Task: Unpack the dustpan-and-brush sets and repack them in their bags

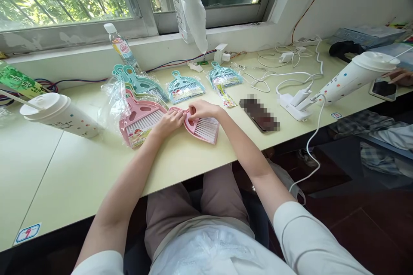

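Observation:
A small pink dustpan and brush set (206,131), its white bristles fanned toward the right, lies near the front of the table. My left hand (171,121) has its fingers closed round the handle end. Over the pink body beside it, my right hand (202,110) is closed in a pinch. The fingers hide most of the handle. Just left is a larger pink set (145,116) in clear plastic with a printed label. Teal sets (143,86) are stacked behind it, and two more wrapped teal ones, a middle set (185,88) and a right set (224,76), lie farther back.
A yellow label strip (226,96) and a phone (259,114) lie right of my hands. White cups, left (64,116) and right (351,77), flank the area. A power strip (294,106) trails cables. A bottle (121,47) leans by the sill. Another person's hand (402,76) is far right.

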A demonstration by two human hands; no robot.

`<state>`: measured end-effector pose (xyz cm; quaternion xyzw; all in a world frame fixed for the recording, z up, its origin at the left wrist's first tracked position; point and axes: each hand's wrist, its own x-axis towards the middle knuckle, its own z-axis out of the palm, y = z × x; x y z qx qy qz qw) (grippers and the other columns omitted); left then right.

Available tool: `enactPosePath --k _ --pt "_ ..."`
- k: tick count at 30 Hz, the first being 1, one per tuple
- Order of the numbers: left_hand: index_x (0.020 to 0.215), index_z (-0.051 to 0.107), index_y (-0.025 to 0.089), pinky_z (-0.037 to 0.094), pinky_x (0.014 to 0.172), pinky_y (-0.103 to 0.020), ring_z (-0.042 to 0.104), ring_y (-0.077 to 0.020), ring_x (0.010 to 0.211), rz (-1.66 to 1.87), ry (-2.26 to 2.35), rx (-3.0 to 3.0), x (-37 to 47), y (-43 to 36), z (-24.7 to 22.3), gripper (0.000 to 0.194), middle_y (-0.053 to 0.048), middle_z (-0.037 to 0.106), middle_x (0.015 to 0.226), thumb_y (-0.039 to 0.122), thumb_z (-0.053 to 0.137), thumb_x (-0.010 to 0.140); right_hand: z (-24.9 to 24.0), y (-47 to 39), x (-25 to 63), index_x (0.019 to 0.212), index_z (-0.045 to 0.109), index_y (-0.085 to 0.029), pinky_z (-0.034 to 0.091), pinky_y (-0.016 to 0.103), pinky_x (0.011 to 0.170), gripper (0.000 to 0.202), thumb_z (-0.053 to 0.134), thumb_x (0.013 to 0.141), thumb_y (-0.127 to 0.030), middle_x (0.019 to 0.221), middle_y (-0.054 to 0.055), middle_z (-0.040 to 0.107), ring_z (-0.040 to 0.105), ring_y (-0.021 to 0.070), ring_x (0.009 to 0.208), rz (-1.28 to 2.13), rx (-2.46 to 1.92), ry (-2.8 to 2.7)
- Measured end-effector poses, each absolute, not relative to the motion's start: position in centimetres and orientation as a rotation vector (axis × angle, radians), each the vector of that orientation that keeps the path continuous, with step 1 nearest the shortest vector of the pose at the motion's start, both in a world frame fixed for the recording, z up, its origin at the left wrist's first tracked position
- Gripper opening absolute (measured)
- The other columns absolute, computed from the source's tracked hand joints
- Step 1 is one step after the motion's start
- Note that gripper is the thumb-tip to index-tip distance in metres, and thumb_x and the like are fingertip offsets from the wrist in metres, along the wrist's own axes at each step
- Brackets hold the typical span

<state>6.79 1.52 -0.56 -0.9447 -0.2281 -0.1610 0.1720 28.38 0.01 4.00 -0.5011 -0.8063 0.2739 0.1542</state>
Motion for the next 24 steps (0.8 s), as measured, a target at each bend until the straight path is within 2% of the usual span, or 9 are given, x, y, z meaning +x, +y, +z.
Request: enactPosePath --k 5,9,12,15,20,24 --pt "0.105 0.070 0.020 0.052 0.099 -0.046 0.066 -0.0255 0.102 -0.798 -0.765 -2.821 6.6 2.0 -0.7 0.027 -0.013 0.071 0.106 0.017 0.044 0.097 3.5 0.5 28.4 0.071 0.060 -0.018 0.037 0.025 0.063 0.015 0.069 0.066 -0.029 0.072 0.000 0.065 0.056 0.0150 0.072 0.781 -1.398 -2.207" --pt "0.119 0.066 0.025 0.043 0.111 -0.049 0.057 -0.0280 0.123 -1.353 -1.006 -2.707 7.1 1.7 -0.1 0.028 -0.010 0.065 0.125 0.031 0.054 0.095 3.6 0.8 28.0 0.073 0.060 -0.018 0.041 0.027 0.069 0.018 0.071 0.068 -0.031 0.077 0.001 0.066 0.059 0.0153 0.075 0.713 -1.323 -2.009" --pt "0.130 0.057 0.027 0.042 0.111 -0.048 0.051 -0.0276 0.131 -1.917 -1.142 -2.524 8.0 1.1 0.7 0.040 -0.010 0.054 0.139 0.043 0.057 0.093 3.8 0.7 27.3 0.074 0.059 -0.019 0.045 0.028 0.072 0.021 0.072 0.072 -0.035 0.079 0.001 0.066 0.060 0.0157 0.076 0.592 -1.319 -1.825" --pt "0.138 0.049 0.030 0.047 0.106 -0.045 0.055 -0.0269 0.128 -2.307 -1.272 -2.516 8.8 1.0 0.9 0.053 -0.010 0.051 0.142 0.051 0.059 0.091 3.7 0.5 26.4 0.077 0.059 -0.020 0.048 0.030 0.074 0.019 0.071 0.078 -0.036 0.081 0.001 0.066 0.061 0.0162 0.078 0.453 -1.345 -1.662" --pt "0.132 0.057 0.023 0.048 0.105 -0.048 0.058 -0.0326 0.124 -2.198 -1.467 -3.130 9.3 2.0 -0.4 0.065 -0.011 0.063 0.128 0.050 0.077 0.076 3.0 0.8 25.7 0.086 0.062 -0.021 0.051 0.033 0.081 0.016 0.066 0.086 -0.037 0.085 0.004 0.067 0.063 0.0179 0.083 0.340 -1.323 -1.587" --pt "0.131 0.057 0.020 0.048 0.105 -0.049 0.060 -0.0327 0.122 -2.325 -1.677 -3.069 8.8 2.3 -1.1 0.067 -0.011 0.065 0.128 0.042 0.080 0.072 2.8 2.0 27.7 0.096 0.064 -0.021 0.052 0.033 0.084 0.017 0.052 0.096 -0.033 0.091 0.005 0.068 0.064 0.0170 0.087 0.334 -1.332 -1.534"
